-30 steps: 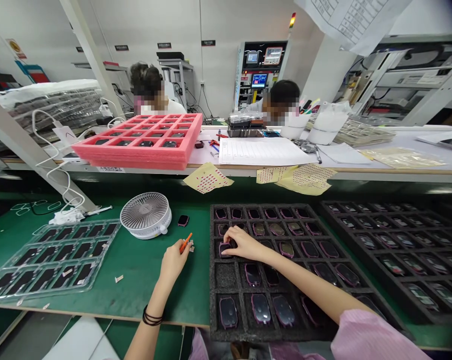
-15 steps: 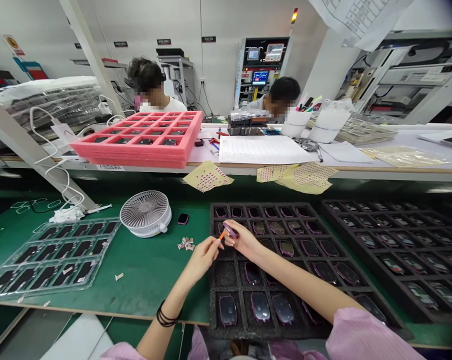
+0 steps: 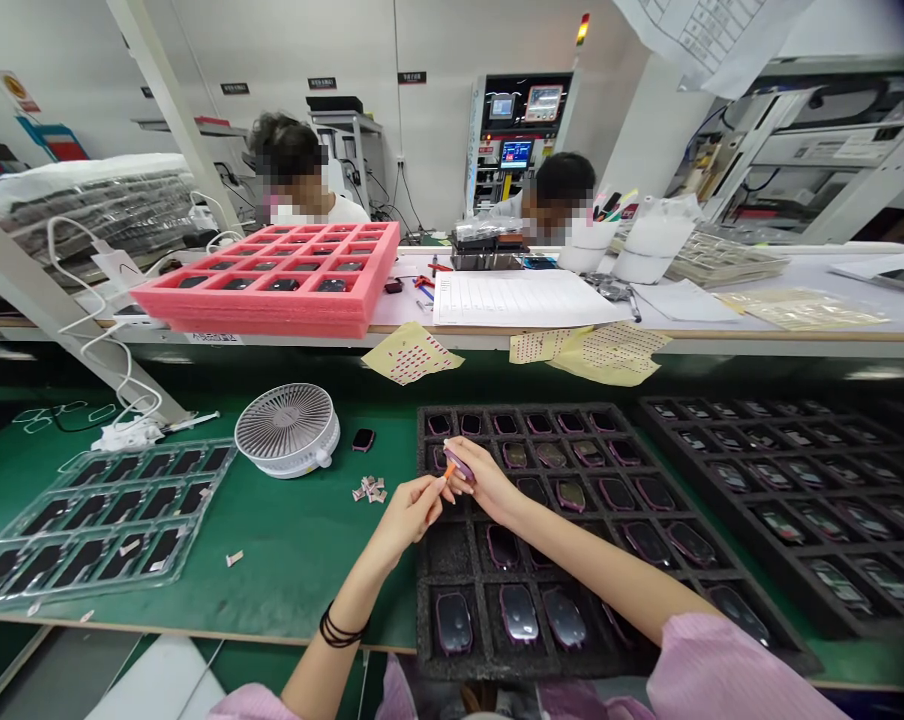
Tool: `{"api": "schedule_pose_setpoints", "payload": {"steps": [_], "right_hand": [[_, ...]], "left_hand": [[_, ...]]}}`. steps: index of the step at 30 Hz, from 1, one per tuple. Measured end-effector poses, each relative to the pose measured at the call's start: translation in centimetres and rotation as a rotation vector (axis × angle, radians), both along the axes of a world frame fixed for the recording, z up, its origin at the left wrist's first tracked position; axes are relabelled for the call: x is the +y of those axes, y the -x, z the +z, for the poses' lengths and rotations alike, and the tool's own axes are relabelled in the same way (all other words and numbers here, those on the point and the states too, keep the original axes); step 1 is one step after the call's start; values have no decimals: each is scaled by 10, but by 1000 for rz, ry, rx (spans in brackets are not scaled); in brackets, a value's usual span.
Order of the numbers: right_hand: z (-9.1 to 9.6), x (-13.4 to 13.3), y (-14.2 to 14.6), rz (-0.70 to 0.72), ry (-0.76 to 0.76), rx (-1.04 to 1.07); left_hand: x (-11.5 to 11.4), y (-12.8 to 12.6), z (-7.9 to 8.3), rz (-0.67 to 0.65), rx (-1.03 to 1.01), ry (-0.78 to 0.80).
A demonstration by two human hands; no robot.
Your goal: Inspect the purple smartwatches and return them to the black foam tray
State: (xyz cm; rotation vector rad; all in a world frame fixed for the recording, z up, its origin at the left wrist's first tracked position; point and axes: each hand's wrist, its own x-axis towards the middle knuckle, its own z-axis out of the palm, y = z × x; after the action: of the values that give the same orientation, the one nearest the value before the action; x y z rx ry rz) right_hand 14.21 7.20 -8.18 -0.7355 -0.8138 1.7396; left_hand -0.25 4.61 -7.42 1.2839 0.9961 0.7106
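My right hand is closed on a small purple-framed watch body, held tilted above the far left part of a black foam tray. Pinched in my left hand is a thin orange stick, its tip at the edge of the watch body; whether it touches is too small to tell. More purple-framed watch bodies lie in the tray's compartments, screens up. One compartment below my hands shows bare foam. My right forearm hides part of the tray.
On the green bench stand a fan, a lone watch body, a pile of small pale tabs and a clear tray of black pieces. Another black tray is at right. A pink foam tray sits on the shelf; two people work behind.
The orange stick and my left fingers have shifted slightly right against the watch body. My right hand stays nearly in place. The whole view has drifted a little.
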Motion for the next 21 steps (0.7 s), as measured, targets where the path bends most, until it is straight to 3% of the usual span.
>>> {"api": "schedule_pose_setpoints", "payload": {"steps": [4, 13, 18, 21], "right_hand": [[-4, 1, 3, 59, 39, 52], [-13, 3, 1, 76, 69, 63], [-13, -4, 2, 5, 45, 8], [-15, -8, 2, -39, -24, -155]], "left_hand": [[1, -3, 0, -6, -64, 14], [-3, -9, -18, 80, -105, -8], [3, -7, -16, 157, -73, 3], [6, -8, -13, 177, -62, -31]]}}
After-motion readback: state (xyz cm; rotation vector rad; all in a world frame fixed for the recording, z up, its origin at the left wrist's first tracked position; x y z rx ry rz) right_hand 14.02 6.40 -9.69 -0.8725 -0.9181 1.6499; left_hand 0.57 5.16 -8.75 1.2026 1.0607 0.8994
